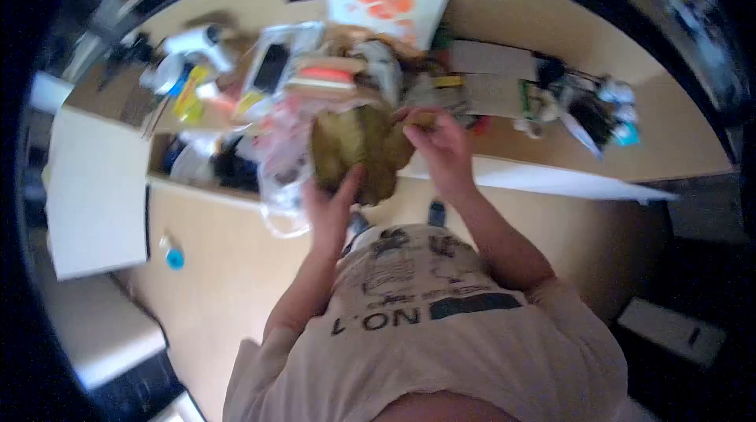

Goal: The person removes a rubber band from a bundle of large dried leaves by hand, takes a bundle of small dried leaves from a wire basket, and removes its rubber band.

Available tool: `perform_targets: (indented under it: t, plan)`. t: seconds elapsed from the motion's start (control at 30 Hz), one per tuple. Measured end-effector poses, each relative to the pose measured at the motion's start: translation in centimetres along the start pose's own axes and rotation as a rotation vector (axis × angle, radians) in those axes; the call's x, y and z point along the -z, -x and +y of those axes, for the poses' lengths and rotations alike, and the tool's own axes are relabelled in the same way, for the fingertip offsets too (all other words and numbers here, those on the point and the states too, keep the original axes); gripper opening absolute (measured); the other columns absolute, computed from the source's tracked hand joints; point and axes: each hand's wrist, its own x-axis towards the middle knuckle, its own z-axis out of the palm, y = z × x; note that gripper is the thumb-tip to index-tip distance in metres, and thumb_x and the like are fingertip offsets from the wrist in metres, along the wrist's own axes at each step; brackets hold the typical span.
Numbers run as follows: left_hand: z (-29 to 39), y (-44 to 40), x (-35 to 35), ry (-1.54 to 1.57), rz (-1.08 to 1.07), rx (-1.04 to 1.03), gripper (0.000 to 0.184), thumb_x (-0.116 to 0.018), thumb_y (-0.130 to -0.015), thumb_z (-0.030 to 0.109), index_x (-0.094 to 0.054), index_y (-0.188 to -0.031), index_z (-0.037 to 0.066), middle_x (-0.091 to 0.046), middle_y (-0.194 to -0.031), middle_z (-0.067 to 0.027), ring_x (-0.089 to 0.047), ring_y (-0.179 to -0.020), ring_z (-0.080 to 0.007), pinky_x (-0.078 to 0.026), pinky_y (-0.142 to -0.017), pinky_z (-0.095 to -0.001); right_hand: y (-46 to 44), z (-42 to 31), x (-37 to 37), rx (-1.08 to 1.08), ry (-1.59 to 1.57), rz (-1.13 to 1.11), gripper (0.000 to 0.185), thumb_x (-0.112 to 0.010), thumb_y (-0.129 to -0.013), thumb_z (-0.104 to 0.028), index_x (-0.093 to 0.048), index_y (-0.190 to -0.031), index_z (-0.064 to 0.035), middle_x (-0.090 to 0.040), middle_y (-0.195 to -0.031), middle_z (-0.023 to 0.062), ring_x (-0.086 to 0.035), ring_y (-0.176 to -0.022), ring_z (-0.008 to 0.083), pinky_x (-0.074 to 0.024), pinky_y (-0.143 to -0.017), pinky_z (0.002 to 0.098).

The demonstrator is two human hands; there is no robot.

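Note:
An olive-brown, soft, wrinkled item (pixel 354 146) is held up in front of me; blur hides its exact kind. My left hand (pixel 331 205) grips its lower left side, with the thumb lying over the front. At the upper right, my right hand (pixel 442 145) is closed on a narrow edge or corner of the same item. Just behind and left of it hangs a clear and pinkish plastic bag (pixel 279 178), spilling over the desk's front edge.
Along the desk (pixel 504 135) lie a white hair dryer (pixel 193 44), a dark phone (pixel 272 68) and a cardboard piece (pixel 492 83). A white sheet with an orange print (pixel 386 1) leans at the back. An open drawer (pixel 205 183) holds several things. A blue-topped object (pixel 174 257) stands on the floor.

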Motion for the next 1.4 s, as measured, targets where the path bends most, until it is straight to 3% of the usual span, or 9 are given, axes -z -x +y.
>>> perform_targets:
  t: [0.1, 0.17, 0.43, 0.5, 0.57, 0.7, 0.83, 0.93, 1.4]
  plan:
    - [-1.8, -0.1, 1.1, 0.058, 0.052, 0.047, 0.047, -0.075, -0.085, 0.014, -0.054, -0.123, -0.005, -0.064, -0.116, -0.0148, -0.063, -0.101, -0.0210, -0.053, -0.083, -0.0315, -0.5, 0.7, 8.1, -0.068, 0.073, 0.208, 0.024, -0.061, -0.094, -0.006, -0.057, -0.117, -0.0055, -0.064, -0.105, 0.0051, -0.062, -0.094, 0.0154, -0.0509, -0.084, 0.0296]
    - [-0.5, 0.9, 0.9, 0.065, 0.066, 0.033, 0.044, -0.074, -0.086, 0.014, -0.054, -0.120, -0.005, -0.063, -0.114, -0.0140, -0.063, -0.100, -0.0217, -0.052, -0.086, -0.0325, -2.3, -1.0, 13.9, 0.456, 0.936, 0.576, 0.030, -0.064, -0.091, -0.008, -0.057, -0.119, -0.0051, -0.066, -0.097, 0.0072, -0.062, -0.088, 0.0163, -0.0515, -0.076, 0.0303]
    - [-1.0, 1.5, -0.8, 0.014, 0.044, 0.087, 0.043, -0.073, -0.087, 0.016, -0.053, -0.119, -0.007, -0.062, -0.113, -0.0139, -0.061, -0.099, -0.0208, -0.051, -0.086, -0.0331, -5.5, -14.6, 38.6, 0.467, 2.133, 0.591, 0.030, -0.064, -0.077, -0.006, -0.066, -0.107, -0.0086, -0.066, -0.105, 0.0141, -0.062, -0.098, 0.0337, -0.0524, -0.081, 0.0450]
    - [-1.6, 1.1, -0.2, 0.038, 0.040, 0.117, 0.046, -0.075, -0.085, 0.016, -0.054, -0.120, -0.007, -0.063, -0.113, -0.0139, -0.062, -0.100, -0.0209, -0.052, -0.085, -0.0330, -7.4, -11.1, 41.3, 0.153, 2.066, 0.418, 0.031, -0.065, -0.078, -0.006, -0.064, -0.109, -0.0075, -0.065, -0.105, 0.0176, -0.063, -0.097, 0.0358, -0.0527, -0.084, 0.0437]
    - [0.0, 1.6, -0.9, -0.077, 0.055, 0.113, 0.039, -0.077, -0.083, 0.016, -0.061, -0.112, -0.005, -0.068, -0.102, -0.0105, -0.065, -0.087, -0.0174, -0.053, -0.075, -0.0296, -6.8, -10.6, 31.0, 0.549, 1.586, 0.402, 0.029, -0.066, -0.083, -0.006, -0.064, -0.113, -0.0073, -0.066, -0.107, 0.0154, -0.065, -0.101, 0.0302, -0.0535, -0.086, 0.0385]
    - [0.7, 1.7, -1.0, -0.024, -0.042, 0.077, 0.027, -0.078, -0.080, 0.008, -0.067, -0.100, -0.007, -0.071, -0.092, -0.0093, -0.066, -0.077, -0.0124, -0.053, -0.070, -0.0257, -1.2, -3.6, 12.5, -0.065, 0.205, -0.297, 0.040, -0.069, -0.089, -0.015, -0.057, -0.126, -0.0031, -0.065, -0.109, 0.0077, -0.064, -0.099, 0.0170, -0.0530, -0.088, 0.0324]
    - [1.1, 2.5, -1.4, -0.023, -0.070, 0.124, 0.024, -0.076, -0.082, 0.008, -0.068, -0.100, -0.006, -0.071, -0.092, -0.0094, -0.067, -0.079, -0.0131, -0.055, -0.073, -0.0271, 1.9, -1.6, 2.2, -0.190, 0.239, -0.409, 0.044, -0.071, -0.087, -0.008, -0.054, -0.128, -0.0005, -0.065, -0.106, 0.0075, -0.063, -0.096, 0.0152, -0.0523, -0.082, 0.0300]
    - [0.7, 2.7, -0.2, 0.059, -0.056, 0.112, 0.023, -0.074, -0.085, 0.008, -0.068, -0.102, -0.006, -0.072, -0.094, -0.0096, -0.067, -0.082, -0.0132, -0.054, -0.075, -0.0273, 2.1, 0.3, 0.3, -0.241, 0.160, -0.196, 0.019, -0.074, -0.087, -0.017, -0.067, -0.092, -0.0006, -0.067, -0.081, 0.0020, -0.061, -0.073, 0.0081, -0.0498, -0.068, 0.0236]
    - [-0.1, 2.6, 2.4, 0.187, 0.052, 0.087, 0.022, -0.073, -0.086, 0.009, -0.068, -0.103, -0.004, -0.072, -0.096, -0.0076, -0.066, -0.082, -0.0111, -0.053, -0.072, -0.0253, 3.8, -0.2, -0.8, -0.482, -0.216, -0.078, 0.018, -0.063, -0.092, -0.006, -0.064, -0.108, 0.0020, -0.067, -0.104, 0.0100, -0.064, -0.096, 0.0167, -0.0509, -0.088, 0.0307]
